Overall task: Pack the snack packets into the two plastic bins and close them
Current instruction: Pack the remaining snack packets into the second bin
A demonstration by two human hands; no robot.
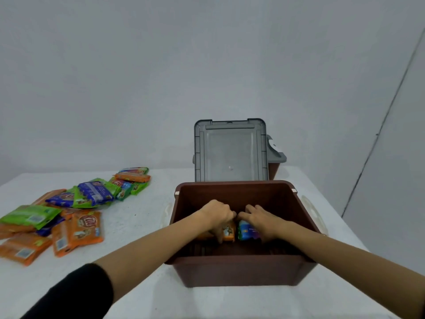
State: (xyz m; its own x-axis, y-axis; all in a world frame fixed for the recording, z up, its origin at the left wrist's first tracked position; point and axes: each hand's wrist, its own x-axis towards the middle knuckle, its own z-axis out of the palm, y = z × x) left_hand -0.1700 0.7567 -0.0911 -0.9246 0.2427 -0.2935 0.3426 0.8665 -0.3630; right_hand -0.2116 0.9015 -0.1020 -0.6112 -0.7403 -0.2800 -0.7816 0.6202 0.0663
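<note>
A brown plastic bin [234, 270] stands open on the white table in front of me. Both my hands are down inside it. My left hand [217, 215] grips an orange snack packet [228, 232] on the bin floor. My right hand [262, 218] holds a blue and green packet [246, 232] beside it. Behind this bin stands a second brown bin [274, 171] with its grey, clear-panelled lid [231, 150] raised upright. A pile of orange, green and blue snack packets [69, 210] lies on the table to the left.
The white table [142, 217] ends at a wall behind. A clear lid [314, 212] lies on the table just right of the near bin, mostly hidden by it. Bare tabletop shows between the packet pile and the bin.
</note>
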